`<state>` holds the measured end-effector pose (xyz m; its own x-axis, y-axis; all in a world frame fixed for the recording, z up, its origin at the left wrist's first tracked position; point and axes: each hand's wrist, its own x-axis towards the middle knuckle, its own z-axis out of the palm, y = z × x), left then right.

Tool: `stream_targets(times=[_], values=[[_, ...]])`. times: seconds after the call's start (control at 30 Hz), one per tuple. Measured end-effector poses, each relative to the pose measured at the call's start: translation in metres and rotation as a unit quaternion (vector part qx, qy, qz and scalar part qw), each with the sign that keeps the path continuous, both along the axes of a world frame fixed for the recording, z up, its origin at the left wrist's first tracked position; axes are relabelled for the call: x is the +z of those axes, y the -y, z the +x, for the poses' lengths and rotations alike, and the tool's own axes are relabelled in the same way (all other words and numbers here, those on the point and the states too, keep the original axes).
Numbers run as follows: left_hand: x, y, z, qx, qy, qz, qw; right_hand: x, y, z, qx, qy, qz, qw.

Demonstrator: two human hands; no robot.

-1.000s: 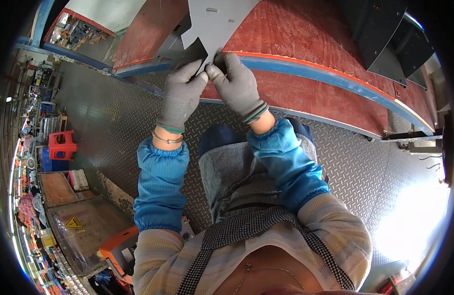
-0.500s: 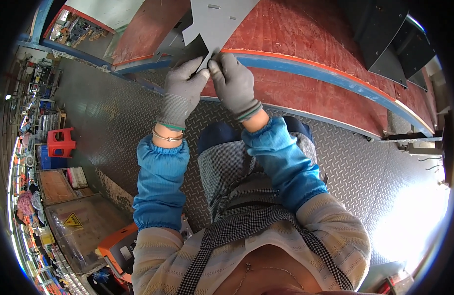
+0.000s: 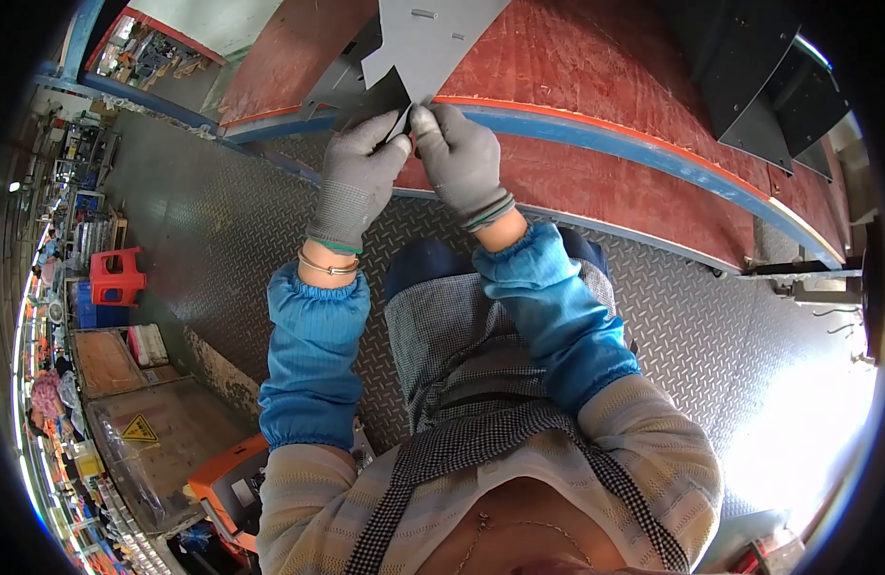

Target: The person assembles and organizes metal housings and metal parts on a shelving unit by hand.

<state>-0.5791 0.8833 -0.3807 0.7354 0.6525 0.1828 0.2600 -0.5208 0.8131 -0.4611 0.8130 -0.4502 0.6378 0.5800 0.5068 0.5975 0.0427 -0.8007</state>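
A light grey sheet-metal part (image 3: pixel 428 43) with short studs on it juts over the near edge of the red workbench. Both my hands, in grey knit gloves, are together at its narrow lower corner. My left hand (image 3: pixel 361 163) is closed, its thumb and bent fingers gripping the thin edge of the corner. Just to the right, my right hand (image 3: pixel 460 163) pinches the tip of the same corner between thumb and forefinger. A thin dark sliver shows between the two hands; the fingertips partly hide what it is.
The red bench top (image 3: pixel 596 67) has a blue metal frame rail (image 3: pixel 596 144) along its front. Dark bent metal parts (image 3: pixel 759 96) stand on the right. A red stool (image 3: pixel 116 276) and an orange machine (image 3: pixel 227 484) are to the left, above patterned metal flooring (image 3: pixel 222 211).
The sheet-metal part has shifted very slightly right. My right hand has moved a touch right and down, while my left hand stays nearly in place.
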Motion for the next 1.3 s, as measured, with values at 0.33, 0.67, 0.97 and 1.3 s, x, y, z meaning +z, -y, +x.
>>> stream_targets(times=[0.33,0.67,0.97,1.3], values=[[-0.006,-0.001,0.005,-0.008,0.042,0.033,0.999,-0.002,-0.002,-0.003,0.000,-0.059,0.079,0.995],[-0.007,-0.002,0.003,-0.007,0.043,0.014,0.999,-0.001,0.000,-0.003,0.004,-0.050,0.088,0.995],[0.002,0.002,0.004,0.001,0.004,0.017,1.000,-0.004,0.003,0.003,0.037,-0.096,0.083,0.991],[-0.007,-0.012,0.001,-0.043,0.028,0.047,0.998,0.001,0.002,-0.004,0.031,-0.070,0.080,0.994]])
